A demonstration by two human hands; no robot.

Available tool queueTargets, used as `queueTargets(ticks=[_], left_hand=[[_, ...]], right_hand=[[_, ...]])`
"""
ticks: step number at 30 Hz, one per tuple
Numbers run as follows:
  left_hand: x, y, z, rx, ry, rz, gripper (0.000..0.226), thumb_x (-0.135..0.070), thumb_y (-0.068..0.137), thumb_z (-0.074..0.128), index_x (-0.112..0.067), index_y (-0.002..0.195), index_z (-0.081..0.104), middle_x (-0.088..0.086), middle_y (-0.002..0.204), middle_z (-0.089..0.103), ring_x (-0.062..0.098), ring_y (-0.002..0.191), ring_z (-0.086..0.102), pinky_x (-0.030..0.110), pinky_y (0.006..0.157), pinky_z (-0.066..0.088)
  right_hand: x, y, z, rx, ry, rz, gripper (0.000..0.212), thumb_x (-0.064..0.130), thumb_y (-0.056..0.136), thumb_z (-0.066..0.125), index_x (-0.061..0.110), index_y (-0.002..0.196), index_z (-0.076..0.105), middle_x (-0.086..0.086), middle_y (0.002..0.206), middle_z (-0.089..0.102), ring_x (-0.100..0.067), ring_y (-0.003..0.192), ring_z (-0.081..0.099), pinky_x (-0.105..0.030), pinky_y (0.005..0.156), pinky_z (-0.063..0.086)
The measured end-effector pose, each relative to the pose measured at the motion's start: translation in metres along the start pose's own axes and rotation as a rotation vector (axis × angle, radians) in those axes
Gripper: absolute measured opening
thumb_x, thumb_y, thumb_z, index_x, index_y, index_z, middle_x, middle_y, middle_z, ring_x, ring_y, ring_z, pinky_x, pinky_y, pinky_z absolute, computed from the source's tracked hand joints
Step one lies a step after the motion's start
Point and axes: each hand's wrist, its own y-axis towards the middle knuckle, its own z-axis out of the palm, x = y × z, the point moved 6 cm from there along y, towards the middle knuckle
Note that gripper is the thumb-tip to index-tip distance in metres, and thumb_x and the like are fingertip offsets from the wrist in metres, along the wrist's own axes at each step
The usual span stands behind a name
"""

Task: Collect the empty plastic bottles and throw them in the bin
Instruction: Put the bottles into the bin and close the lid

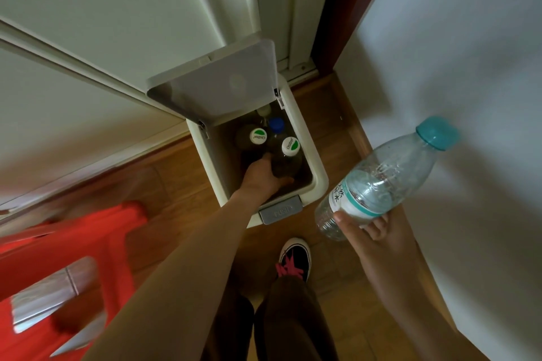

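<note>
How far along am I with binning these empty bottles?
Mostly done, it seems. The white bin stands with its lid up, and several capped bottles already lie inside. Your left hand is setting a white-capped bottle in. Left: the teal-capped water bottle in your right hand, outside the bin.

Head camera, steeply downward, close above bin (318,176).

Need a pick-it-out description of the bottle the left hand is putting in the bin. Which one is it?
Find the cream bin on the wooden floor, lid flipped up. Several capped bottles stand inside; the left hand reaches in at the near side. The target bottle is the one its fingers wrap: white cap with a green mark, nearest the camera, unlike its twin further back and the blue-capped one.
</note>
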Motion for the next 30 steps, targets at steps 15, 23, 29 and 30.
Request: queueTargets(ticks=[15, 23, 29, 30], left_hand=[[-0.03, -0.095, -0.093, -0.384, 0.141, 0.497, 0.032, -0.023, 0.093, 0.058, -0.014, 0.123, 0.057, 0.003, 0.119, 0.061, 0.016, 0.109, 0.057, 0.033, 0.091, 0.053], [0.03, -0.091, -0.12, -0.535, 0.087, 0.332, 0.055, -0.018, 0.094, 0.054, -0.007, 0.144, 0.034, 0.013, 0.141, 0.04, 0.025, 0.127, 0.045, 0.032, 0.105, 0.041], [0.058, -0.075, -0.11, -0.415, -0.224, 0.245, 0.064, -0.022, 0.098, 0.05, -0.023, 0.153, 0.018, 0.002, 0.133, 0.047, 0.009, 0.11, 0.054, 0.021, 0.091, 0.049], [0.061, -0.074, -0.11, -0.414, -0.242, 0.244, 0.065, -0.022, 0.097, 0.051, -0.024, 0.153, 0.019, -0.002, 0.129, 0.048, 0.009, 0.109, 0.055, 0.025, 0.092, 0.051]], right_hand=[[0.038, -0.006, 0.036, 0.088, -0.026, -0.084, 0.071, 0.024, 0.076, 0.08, 0.015, 0.137, 0.046, -0.001, 0.13, 0.063, -0.014, 0.118, 0.062, -0.031, 0.094, 0.054], [0.03, 0.034, 0.103, 0.171, -0.157, -0.137, 0.065, 0.017, 0.074, 0.081, 0.018, 0.132, 0.051, 0.003, 0.122, 0.065, -0.012, 0.111, 0.065, -0.031, 0.087, 0.057], [-0.006, 0.076, 0.14, 0.274, -0.456, -0.086, 0.062, 0.027, 0.075, 0.08, 0.025, 0.129, 0.049, 0.023, 0.107, 0.062, 0.012, 0.097, 0.059, -0.01, 0.082, 0.047], [-0.009, 0.081, 0.145, 0.299, -0.514, -0.078, 0.061, 0.029, 0.075, 0.079, 0.026, 0.128, 0.049, 0.026, 0.103, 0.059, 0.016, 0.093, 0.055, -0.006, 0.078, 0.042]])
